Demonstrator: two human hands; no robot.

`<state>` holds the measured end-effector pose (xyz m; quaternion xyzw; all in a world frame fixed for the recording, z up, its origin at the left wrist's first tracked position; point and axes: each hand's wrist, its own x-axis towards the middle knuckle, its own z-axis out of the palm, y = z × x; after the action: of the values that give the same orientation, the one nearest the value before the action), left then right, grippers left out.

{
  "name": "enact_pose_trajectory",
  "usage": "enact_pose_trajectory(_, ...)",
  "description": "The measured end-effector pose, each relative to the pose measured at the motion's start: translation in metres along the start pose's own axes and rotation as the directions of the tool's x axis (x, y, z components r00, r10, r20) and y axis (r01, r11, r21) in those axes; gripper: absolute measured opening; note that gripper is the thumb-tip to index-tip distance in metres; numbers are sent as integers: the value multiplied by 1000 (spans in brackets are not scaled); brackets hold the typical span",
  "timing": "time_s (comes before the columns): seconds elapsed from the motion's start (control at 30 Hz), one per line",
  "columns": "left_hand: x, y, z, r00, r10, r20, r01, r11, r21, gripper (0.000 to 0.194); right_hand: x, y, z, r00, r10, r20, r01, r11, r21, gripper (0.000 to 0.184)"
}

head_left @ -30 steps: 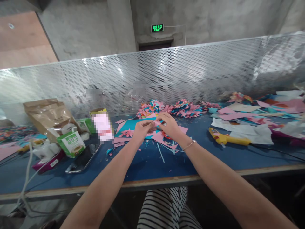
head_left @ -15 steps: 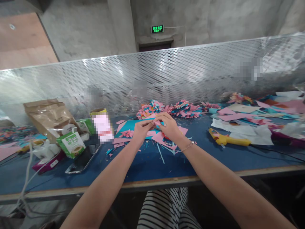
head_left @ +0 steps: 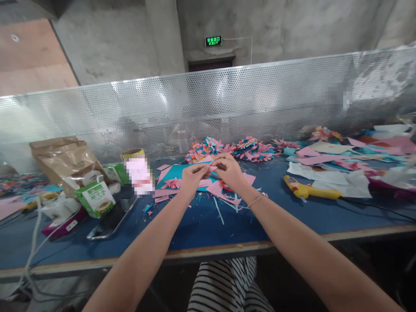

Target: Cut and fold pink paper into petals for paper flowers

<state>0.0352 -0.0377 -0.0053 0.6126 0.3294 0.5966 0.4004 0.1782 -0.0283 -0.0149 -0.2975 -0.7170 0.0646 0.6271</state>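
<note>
Between the fingertips of my two hands is a small piece of pink paper, mostly hidden by the fingers. My left hand pinches it from the left, and my right hand pinches it from the right, wearing a thin bracelet at the wrist. Below them lie a blue paper sheet and several pink scraps. A folded pink paper flower rests left of my left hand. Something red is partly visible under my right hand. Thin light-blue paper strips are scattered nearer to me.
Pink and blue paper flower bunches stand behind my hands. At right are a yellow glue gun with a black cord and white paper. To the left are a phone, a green-white box, a brown bag and a purple tissue box.
My fingers have shifted slightly around the pink paper, and less of it shows now. The right fingertips sit closer to the left ones. The view has moved very slightly.
</note>
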Motion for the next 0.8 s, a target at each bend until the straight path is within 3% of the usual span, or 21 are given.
enact_pose_trajectory(0.1, 2, 0, -2, 999, 25, -24, -23, 998, 55, 21, 1, 3, 1, 995, 101, 10, -101, 992, 76, 11)
enact_pose_trajectory(0.2, 4, -1, -4, 997, 53, -56, -46, 993, 109, 21, -1, 3, 2, 972, 218, 85, -231, 948, 220, 27)
enact_pose_trajectory(0.3, 6, -4, -6, 996, 74, -40, -67, 985, 156, 19, -2, 2, 2, 960, 231, 161, -269, 919, 289, 33)
enact_pose_trajectory(0.43, 6, -4, -7, 994, 104, 25, -107, 963, 246, 18, -1, 1, 0, 965, 181, 191, -219, 955, 200, 22)
enact_pose_trajectory(0.6, 3, 1, -5, 987, 143, 69, -158, 923, 350, 17, 0, 1, -2, 948, 241, 209, -253, 967, 34, 20)
enact_pose_trajectory(0.8, 4, 1, -4, 989, 134, 65, -148, 932, 330, 15, 1, -4, -4, 941, 285, 184, -292, 956, 11, 17)
